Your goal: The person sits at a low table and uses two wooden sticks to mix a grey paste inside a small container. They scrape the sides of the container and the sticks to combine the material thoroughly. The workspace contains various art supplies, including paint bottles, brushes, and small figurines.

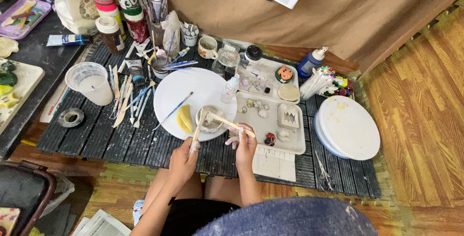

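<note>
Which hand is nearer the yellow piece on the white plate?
Left. The left hand sits just below the yellow piece; the right hand is farther off, beyond the small bowl.

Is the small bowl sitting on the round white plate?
Yes, the small bowl rests on the round white plate, beside a yellow piece.

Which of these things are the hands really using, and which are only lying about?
In use:
left hand with wooden stick
right hand with second wooden stick
small bowl
white plate

Lying about:
plastic cup
tape roll
scissors
blue bottle
</note>
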